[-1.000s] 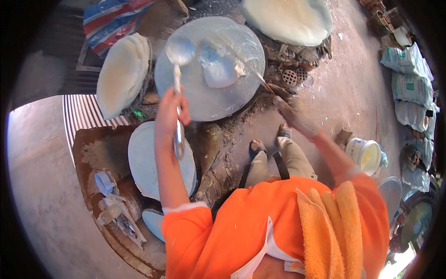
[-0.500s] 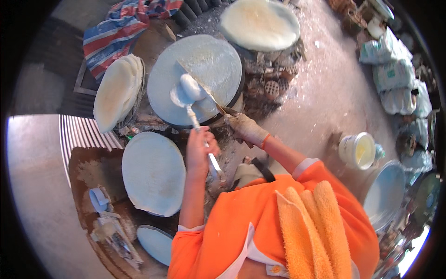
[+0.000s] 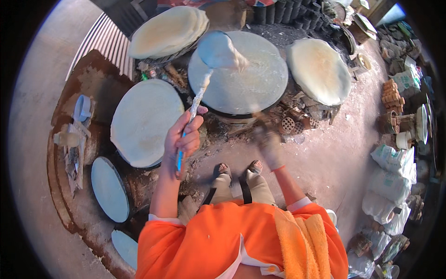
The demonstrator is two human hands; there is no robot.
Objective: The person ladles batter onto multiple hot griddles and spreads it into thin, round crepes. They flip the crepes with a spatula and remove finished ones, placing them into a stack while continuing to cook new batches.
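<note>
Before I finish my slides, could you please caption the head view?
Left hand holding a ladle over a pale round plate, gloved right hand blurred nearby.

Right side: white sacks [image 3: 390,182] piled on floor [image 3: 334,160], orange-brown bricks [image 3: 391,96] stacked farther up. Top: black cylinders [image 3: 279,13] packed together. Near centre: holed briquettes [image 3: 286,125] side by side. Left: rust-brown surface [image 3: 90,69] carrying pale-blue round container [image 3: 82,108], cloudy jar [image 3: 66,139]; corrugated sheet [image 3: 98,46] just beyond upper edge.

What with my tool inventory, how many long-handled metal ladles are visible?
1: the silvery metal ladle in the left hand, above the pale round griddle. Others may be hidden.
</note>
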